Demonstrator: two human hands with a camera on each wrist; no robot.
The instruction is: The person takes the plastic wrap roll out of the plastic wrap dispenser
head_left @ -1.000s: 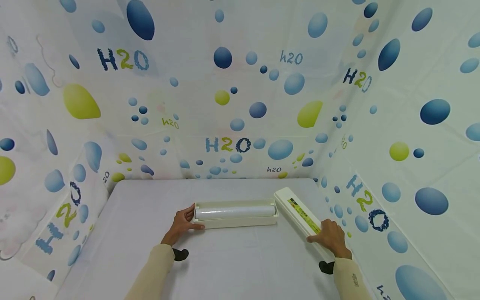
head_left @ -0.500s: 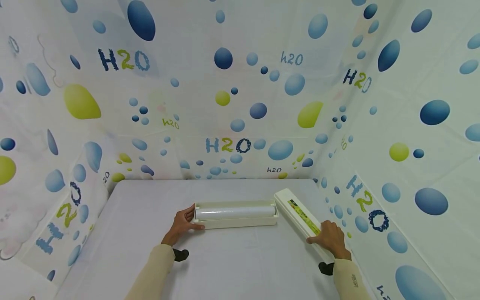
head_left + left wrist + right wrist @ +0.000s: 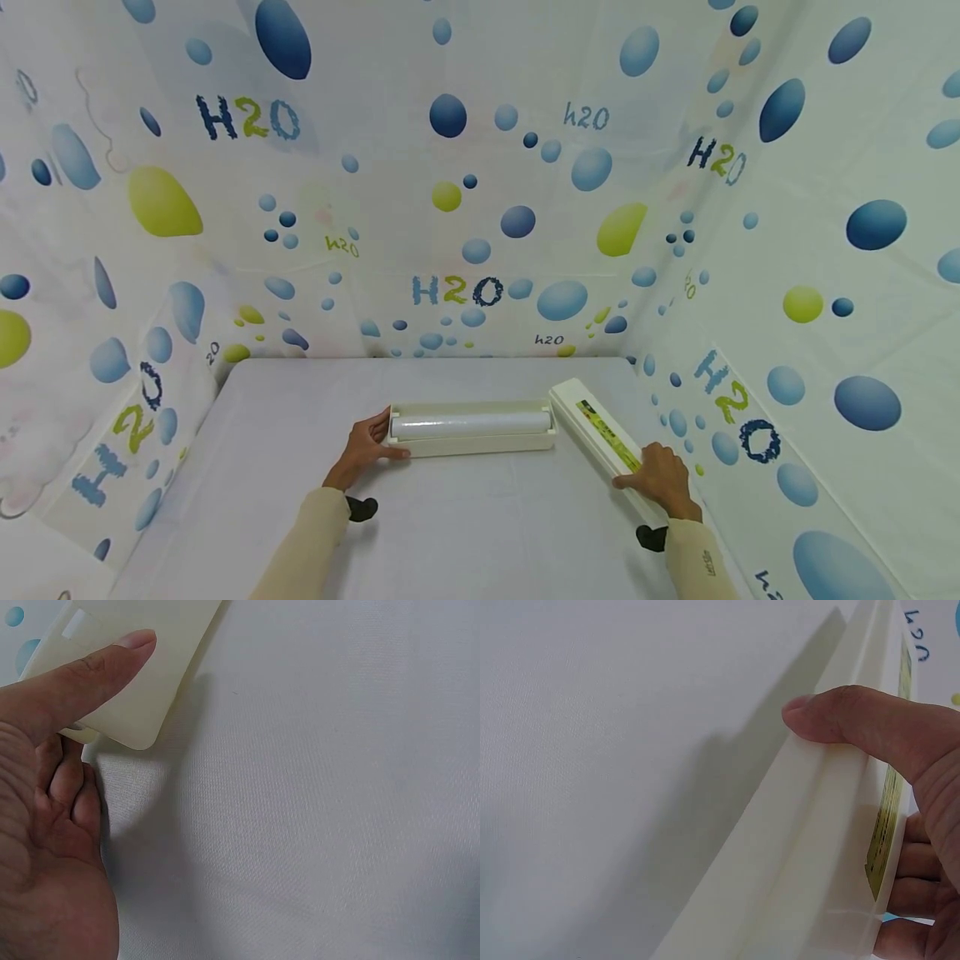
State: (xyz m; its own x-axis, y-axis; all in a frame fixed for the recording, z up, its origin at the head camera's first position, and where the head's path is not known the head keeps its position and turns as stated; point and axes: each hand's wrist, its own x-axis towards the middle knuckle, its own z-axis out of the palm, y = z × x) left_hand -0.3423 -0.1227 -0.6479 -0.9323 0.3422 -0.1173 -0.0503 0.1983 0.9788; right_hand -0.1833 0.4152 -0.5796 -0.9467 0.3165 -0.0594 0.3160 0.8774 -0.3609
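A long cream dispenser box [image 3: 480,451] lies on the table with a roll of clear plastic film [image 3: 471,425] inside it. My left hand [image 3: 365,451] grips its left end; in the left wrist view the thumb [image 3: 112,671] lies on the box's front face and the other fingers are bent behind. To the right, a long cream lid [image 3: 573,396] with a yellow-green label slants toward me, its far end close to the box's right end. My right hand [image 3: 660,477] holds the lid near its close end, thumb on one side and fingers round the other, as the right wrist view shows.
A white cloth covers the table [image 3: 450,533]. White curtains [image 3: 480,167] printed with bubbles and "H2O" rise at the back and both sides; the right curtain [image 3: 795,433] stands close beside my right hand.
Both hands, the box and the lid stay practically in place. The head view shifts only very slightly.
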